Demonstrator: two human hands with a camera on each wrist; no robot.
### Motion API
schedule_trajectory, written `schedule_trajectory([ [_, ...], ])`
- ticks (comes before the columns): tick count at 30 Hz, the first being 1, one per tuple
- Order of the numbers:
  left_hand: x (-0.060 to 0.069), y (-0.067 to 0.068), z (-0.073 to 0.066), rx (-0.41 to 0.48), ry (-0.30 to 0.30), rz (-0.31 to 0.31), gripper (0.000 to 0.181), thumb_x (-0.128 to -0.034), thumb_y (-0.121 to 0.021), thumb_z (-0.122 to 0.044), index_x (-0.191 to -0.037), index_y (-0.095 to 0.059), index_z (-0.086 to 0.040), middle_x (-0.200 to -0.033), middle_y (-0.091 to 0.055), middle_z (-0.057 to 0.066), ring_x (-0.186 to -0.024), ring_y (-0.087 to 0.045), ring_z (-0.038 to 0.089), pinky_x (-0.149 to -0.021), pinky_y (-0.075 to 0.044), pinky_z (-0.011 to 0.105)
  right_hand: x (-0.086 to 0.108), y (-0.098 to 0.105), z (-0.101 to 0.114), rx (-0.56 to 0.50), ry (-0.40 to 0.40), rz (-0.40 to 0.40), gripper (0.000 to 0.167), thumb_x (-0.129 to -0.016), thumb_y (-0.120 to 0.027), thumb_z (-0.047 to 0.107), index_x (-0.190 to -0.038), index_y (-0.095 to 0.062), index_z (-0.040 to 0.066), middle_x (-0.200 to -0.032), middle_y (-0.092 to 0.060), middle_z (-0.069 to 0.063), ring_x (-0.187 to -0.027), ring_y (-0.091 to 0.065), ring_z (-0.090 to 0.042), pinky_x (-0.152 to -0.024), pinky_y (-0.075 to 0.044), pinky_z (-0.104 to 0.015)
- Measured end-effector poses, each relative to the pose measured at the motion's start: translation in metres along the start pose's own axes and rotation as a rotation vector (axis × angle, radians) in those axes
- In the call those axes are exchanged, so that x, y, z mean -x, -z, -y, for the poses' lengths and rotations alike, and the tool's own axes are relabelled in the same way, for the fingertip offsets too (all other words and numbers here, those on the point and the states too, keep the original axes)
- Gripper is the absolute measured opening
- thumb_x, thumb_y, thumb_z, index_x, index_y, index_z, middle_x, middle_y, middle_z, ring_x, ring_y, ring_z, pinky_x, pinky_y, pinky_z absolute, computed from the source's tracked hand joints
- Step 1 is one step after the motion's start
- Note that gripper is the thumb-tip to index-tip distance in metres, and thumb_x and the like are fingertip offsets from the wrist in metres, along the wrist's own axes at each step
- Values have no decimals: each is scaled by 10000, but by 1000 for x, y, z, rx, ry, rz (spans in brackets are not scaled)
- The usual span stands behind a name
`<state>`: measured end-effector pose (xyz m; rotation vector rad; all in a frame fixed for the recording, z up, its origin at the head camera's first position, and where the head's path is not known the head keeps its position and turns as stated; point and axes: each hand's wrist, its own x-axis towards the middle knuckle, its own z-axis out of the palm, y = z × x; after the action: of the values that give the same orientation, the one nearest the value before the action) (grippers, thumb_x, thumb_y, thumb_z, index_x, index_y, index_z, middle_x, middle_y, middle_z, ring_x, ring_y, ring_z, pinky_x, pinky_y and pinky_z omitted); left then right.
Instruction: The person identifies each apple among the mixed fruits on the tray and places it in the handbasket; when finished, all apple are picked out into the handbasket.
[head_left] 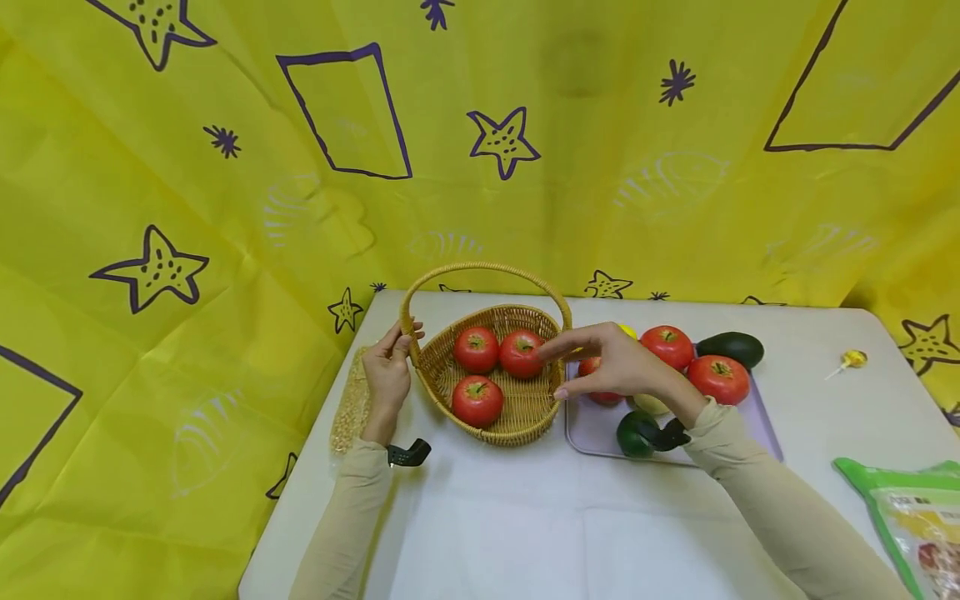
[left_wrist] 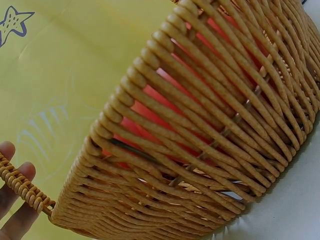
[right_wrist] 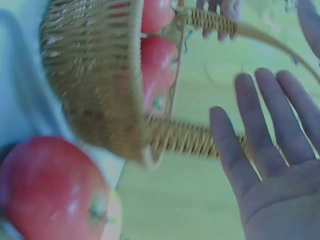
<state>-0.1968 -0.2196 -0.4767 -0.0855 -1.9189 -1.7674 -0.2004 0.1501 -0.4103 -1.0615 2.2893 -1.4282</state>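
Observation:
A wicker basket (head_left: 525, 412) stands on the table with three red tomatoes inside, one tomato (head_left: 477, 402) nearest the front. My left hand (head_left: 386, 375) grips the left base of its arched handle (head_left: 483, 267); fingers curled round the handle (left_wrist: 22, 187) show in the left wrist view. Over the basket's right rim hovers my right hand (head_left: 611, 358), fingers extended and holding nothing. In the right wrist view its open palm (right_wrist: 285, 200) faces the camera beside the handle. Below that hand lies a lilac tray (head_left: 592, 439) with several tomatoes, one a large tomato (head_left: 718, 379).
On the tray are also a dark green avocado-like fruit (head_left: 731, 348) and a round green one (head_left: 635, 435), partly covered by the right wrist strap. A packet of pale grains (head_left: 351, 408) lies left of the basket. Rightward are a yellow lollipop (head_left: 855, 358) and a green-edged bag (head_left: 918, 508).

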Motion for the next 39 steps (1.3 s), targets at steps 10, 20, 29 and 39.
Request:
schedule_trajectory([
  [10,0,0,1,-4,-19,-5,311,-1060,-593,-29,-1339,-709,45,-1200,-738,311,-1018,-789,214,-911,-617,195,39,35,-34,-61,-92,-145,775,-794,-935,61,-1492,-601,105,-1508,-604,-179,-1339,-623,-218,-1067,-591,-392],
  [20,0,0,1,8,-10,7,310,-1064,-580,-9,-1341,-697,66,-1206,-731,326,-1017,-787,194,-932,-617,209,48,44,-61,19,-143,-64,866,-787,-960,150,-1540,-540,64,-1565,-547,-205,-1412,-545,-434,-1119,-508,-586],
  [29,-1,0,1,19,-22,6,304,-1062,-577,15,-1334,-693,85,-1196,-721,354,-996,-790,179,-931,-618,210,43,44,-73,82,-219,-23,872,-767,-981,236,-1508,-565,42,-1520,-583,-236,-1358,-603,-466,-1112,-488,-646],
  [39,-1,0,1,22,-22,14,307,-1060,-577,22,-1338,-691,85,-1198,-728,342,-1007,-791,232,-930,-621,218,37,41,-73,226,-251,38,814,-747,-991,321,-1433,-648,47,-1386,-697,-180,-1139,-679,-338,-1018,-565,-581],
])
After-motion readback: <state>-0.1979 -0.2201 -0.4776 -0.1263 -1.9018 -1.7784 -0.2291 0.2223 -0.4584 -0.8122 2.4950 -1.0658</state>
